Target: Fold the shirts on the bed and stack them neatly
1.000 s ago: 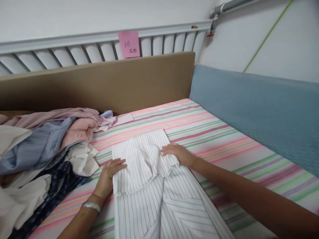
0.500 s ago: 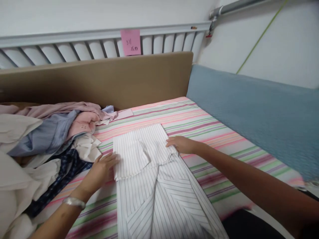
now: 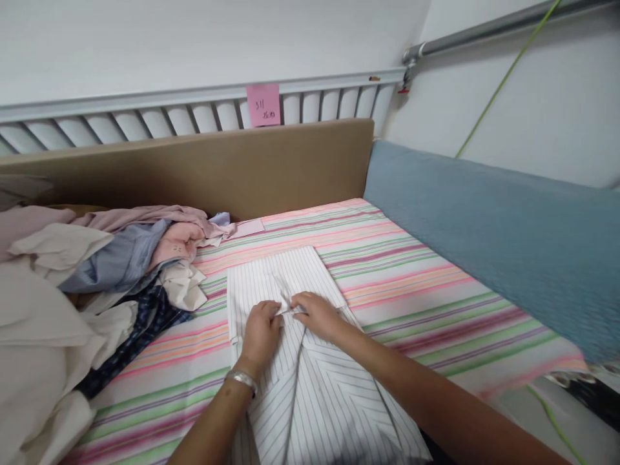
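Note:
A white garment with thin dark stripes [image 3: 334, 387] lies folded in front of me, its upper flap turned over toward the far end. My left hand [image 3: 261, 329] pinches the flap's edge near the middle, beside the slit in the cloth. Close by on the right, my right hand [image 3: 317, 315] is closed on the same edge, fingertips almost meeting those of the left. A silver bracelet [image 3: 242, 382] circles my left wrist. The fingertips partly cover the gathered fabric between them.
Beneath the garment is a striped cloth [image 3: 416, 290]. A heap of clothes [image 3: 121, 258] lies at the left, with a pale card [image 3: 249, 227] beside it. A brown board [image 3: 290, 161] stands behind, a blue padded panel [image 3: 484, 239] at the right. A pink note [image 3: 263, 105] hangs on the radiator [image 3: 179, 121].
Both hands have moved inward from the garment's side edges to its middle and now grip the flap's edge there. The view has shifted slightly.

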`<move>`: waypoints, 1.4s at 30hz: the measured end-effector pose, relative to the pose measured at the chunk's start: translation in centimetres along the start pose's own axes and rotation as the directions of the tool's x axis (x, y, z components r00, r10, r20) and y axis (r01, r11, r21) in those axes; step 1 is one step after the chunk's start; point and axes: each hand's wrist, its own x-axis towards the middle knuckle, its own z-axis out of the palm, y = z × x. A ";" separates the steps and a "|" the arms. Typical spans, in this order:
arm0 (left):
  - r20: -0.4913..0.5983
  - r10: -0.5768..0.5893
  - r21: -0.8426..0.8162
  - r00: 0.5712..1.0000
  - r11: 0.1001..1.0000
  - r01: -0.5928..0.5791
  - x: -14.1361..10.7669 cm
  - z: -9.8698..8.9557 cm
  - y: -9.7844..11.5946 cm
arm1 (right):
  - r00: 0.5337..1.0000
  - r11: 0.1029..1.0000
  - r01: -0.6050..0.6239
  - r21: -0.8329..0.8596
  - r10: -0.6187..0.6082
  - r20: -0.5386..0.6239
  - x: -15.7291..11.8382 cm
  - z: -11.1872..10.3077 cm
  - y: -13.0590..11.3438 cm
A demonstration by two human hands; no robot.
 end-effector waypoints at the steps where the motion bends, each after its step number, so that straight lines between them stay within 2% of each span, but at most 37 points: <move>1: -0.007 -0.015 -0.034 1.000 0.999 0.014 0.1 -0.2 -0.3 | 1.000 0.999 -0.005 0.053 0.005 -0.008 0.1 -0.2 0.3; 3: -0.018 -0.036 -0.080 0.999 0.996 0.034 0.2 -0.6 -0.6 | 0.997 0.979 -0.079 0.187 0.082 -0.007 0.5 -1.1 0.7; 6: -0.027 -0.022 -0.063 0.999 0.998 0.020 -0.1 -0.9 -0.6 | 0.964 0.883 -0.235 0.405 0.264 -0.018 1.0 -2.6 0.8; 8: 0.019 0.016 0.014 1.000 1.000 -0.017 -0.8 -0.7 -0.1 | 0.953 0.846 -0.229 0.481 0.296 -0.067 1.1 -3.2 0.6; 9: 0.062 0.040 0.071 0.997 0.997 -0.044 -1.3 -0.5 0.4 | 0.958 0.857 -0.196 0.477 0.270 -0.093 0.9 -3.1 0.4; 11: 0.161 0.080 0.180 0.984 0.978 -0.109 -2.5 -0.1 1.3 | 0.986 0.927 -0.089 0.364 0.134 -0.102 0.2 -2.5 0.0; 14: 0.278 0.119 0.248 0.953 0.950 -0.191 -4.1 -0.7 2.0 | 0.992 0.991 0.124 0.043 -0.125 0.028 -1.2 -1.5 -0.4; 15: 0.326 0.137 0.218 0.935 0.952 -0.215 -4.3 -1.3 1.8 | 0.983 0.985 0.167 -0.042 -0.163 0.083 -1.4 -1.4 -0.4; 17: 0.373 0.135 0.122 0.918 0.974 -0.192 -3.6 -3.4 1.0 | 0.981 0.980 0.155 -0.124 -0.138 0.137 -1.2 -2.0 -0.3; 19: 0.278 0.063 0.087 0.958 0.992 -0.091 -1.6 -5.6 0.0 | 0.993 0.988 0.079 -0.131 -0.066 0.099 0.2 -3.3 0.0; 20: 0.172 0.025 0.117 0.985 0.992 -0.046 -0.3 -6.4 -0.4 | 0.997 0.990 0.048 -0.135 -0.040 0.059 1.3 -4.0 0.2; 22: -0.022 0.046 0.220 0.999 0.975 -0.040 2.2 -7.0 -0.9 | 0.999 0.984 0.040 -0.175 -0.042 -0.009 4.1 -5.0 0.6; 23: -0.054 0.096 0.274 0.994 0.959 -0.078 3.1 -6.6 -0.8 | 0.997 0.976 0.065 -0.209 -0.070 -0.013 5.6 -5.2 0.9; 24: -0.035 0.149 0.316 0.988 0.940 -0.130 3.7 -5.9 -0.6 | 0.995 0.965 0.096 -0.245 -0.098 0.003 7.1 -5.2 1.1; 26: 0.114 0.216 0.355 0.970 0.903 -0.243 3.7 -3.5 0.0 | 0.990 0.941 0.143 -0.305 -0.130 0.063 10.0 -4.8 1.6; 28: 0.290 0.240 0.343 0.926 0.878 -0.335 2.6 -0.8 0.5 | 0.984 0.922 0.165 -0.351 -0.129 0.125 12.6 -4.2 1.9; 29: 0.347 0.243 0.333 0.906 0.871 -0.361 1.8 0.2 0.6 | 0.981 0.914 0.169 -0.370 -0.120 0.152 13.8 -3.9 2.1; 31: 0.388 0.242 0.325 0.889 0.867 -0.378 0.6 1.7 0.6 | 0.973 0.909 0.159 -0.386 -0.079 0.216 16.1 -3.4 2.3; 34: 0.377 0.238 0.333 0.895 0.867 -0.371 0.0 2.1 0.2 | 0.943 0.910 0.068 -0.409 0.075 0.325 19.0 -3.2 2.2; 37: 0.379 0.240 0.330 0.894 0.867 -0.373 0.2 1.9 0.0 | 0.885 0.877 0.014 -0.481 0.213 0.415 20.8 -3.2 1.5; 40: 0.363 0.255 0.326 0.896 0.866 -0.379 0.3 1.9 -0.1 | 0.831 0.851 0.025 -0.525 0.274 0.484 21.5 -3.1 0.6; 42: 0.341 0.270 0.321 0.900 0.867 -0.381 0.1 2.0 -0.2 | 0.823 0.833 0.075 -0.548 0.258 0.506 21.4 -2.8 0.1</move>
